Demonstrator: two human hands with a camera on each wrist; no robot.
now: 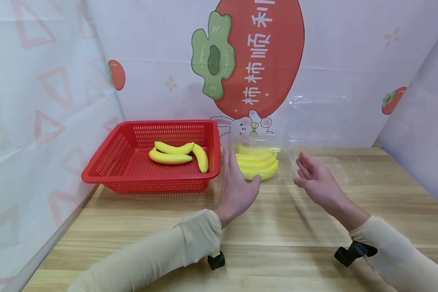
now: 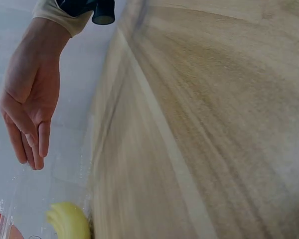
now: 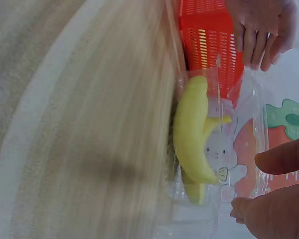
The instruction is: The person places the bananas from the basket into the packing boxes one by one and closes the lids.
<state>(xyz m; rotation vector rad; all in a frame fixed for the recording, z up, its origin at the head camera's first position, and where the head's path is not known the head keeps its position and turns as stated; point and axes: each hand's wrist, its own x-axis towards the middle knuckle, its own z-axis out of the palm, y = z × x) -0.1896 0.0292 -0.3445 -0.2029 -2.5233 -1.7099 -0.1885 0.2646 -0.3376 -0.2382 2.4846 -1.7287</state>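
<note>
In the head view, my left hand (image 1: 239, 190) stands upright with straight fingers at the left side of a clear plastic box (image 1: 263, 142) holding several yellow bananas (image 1: 257, 166). My right hand (image 1: 323, 184) is to the right of that box, fingers extended and slightly bent, thumb close to them. The right wrist view shows the bananas (image 3: 189, 132) in the box, its raised clear lid between my left hand (image 3: 266, 25) and my right hand (image 3: 284, 199). Whether either hand touches the lid, I cannot tell. In the left wrist view, my right hand (image 2: 35, 94) is above a banana (image 2: 70, 221).
A red basket (image 1: 160, 177) on the left holds three bananas (image 1: 169, 157). Another clear plastic container (image 1: 328, 162) lies open at the back right, its lid upright. A printed cloth (image 1: 149, 81) hangs behind the wooden table (image 1: 277, 259) and along its sides.
</note>
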